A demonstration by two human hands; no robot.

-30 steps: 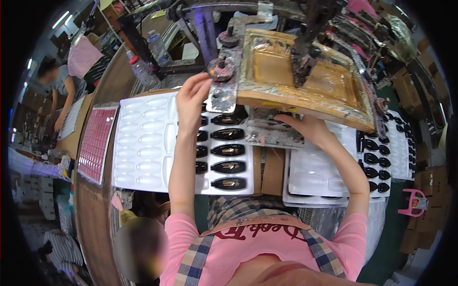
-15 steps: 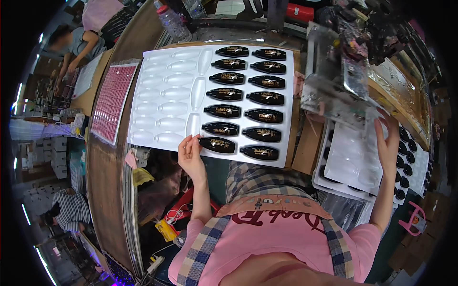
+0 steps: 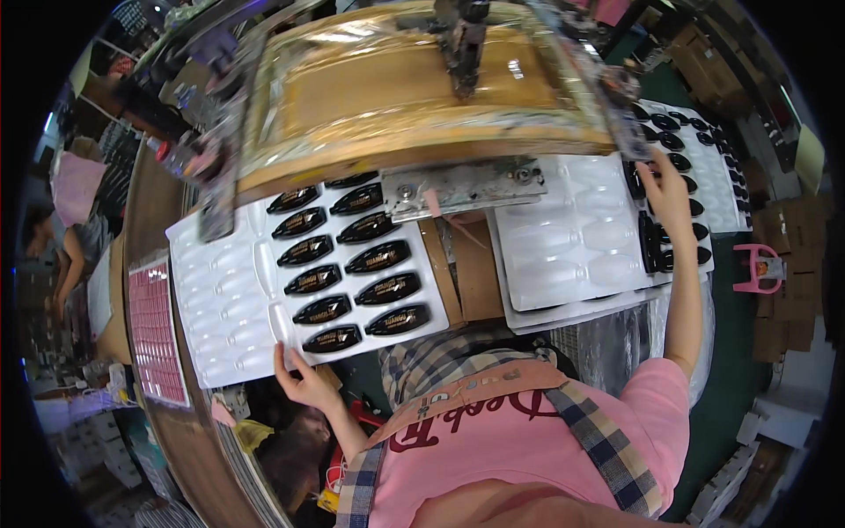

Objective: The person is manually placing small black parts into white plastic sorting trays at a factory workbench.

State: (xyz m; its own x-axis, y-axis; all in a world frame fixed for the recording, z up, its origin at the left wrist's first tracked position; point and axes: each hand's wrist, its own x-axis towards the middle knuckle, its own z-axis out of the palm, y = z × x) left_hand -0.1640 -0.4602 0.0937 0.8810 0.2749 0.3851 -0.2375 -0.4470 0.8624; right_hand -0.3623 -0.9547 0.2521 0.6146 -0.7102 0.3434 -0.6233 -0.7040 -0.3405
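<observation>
My left hand [image 3: 304, 385] is at the near edge of a white moulded tray [image 3: 211, 299], its fingers apart and the tips touching or almost touching the rim. To the right of those fingertips, glossy black bottle-shaped pieces with gold print [image 3: 333, 338] lie in two columns; the left-hand hollows hold none. My right hand [image 3: 669, 198] is raised at the right, by the end of a wooden-framed screen [image 3: 422, 150] and a row of black pieces [image 3: 651, 242]. Whether its blurred fingers grip anything is unclear. The screen hides the tray's far end.
A stained metal bar [image 3: 466, 189] hangs below the screen. More white trays [image 3: 572, 264] are stacked at the right, with black pieces beyond. A pink sheet of small cells [image 3: 157, 330] lies at the left. A pink stool [image 3: 759, 268] and cartons [image 3: 797, 290] stand at the right.
The view has turned rightward. The screen now spans the upper middle, covering the tray's far end. My left hand has opened and drawn away from the nearest black piece.
</observation>
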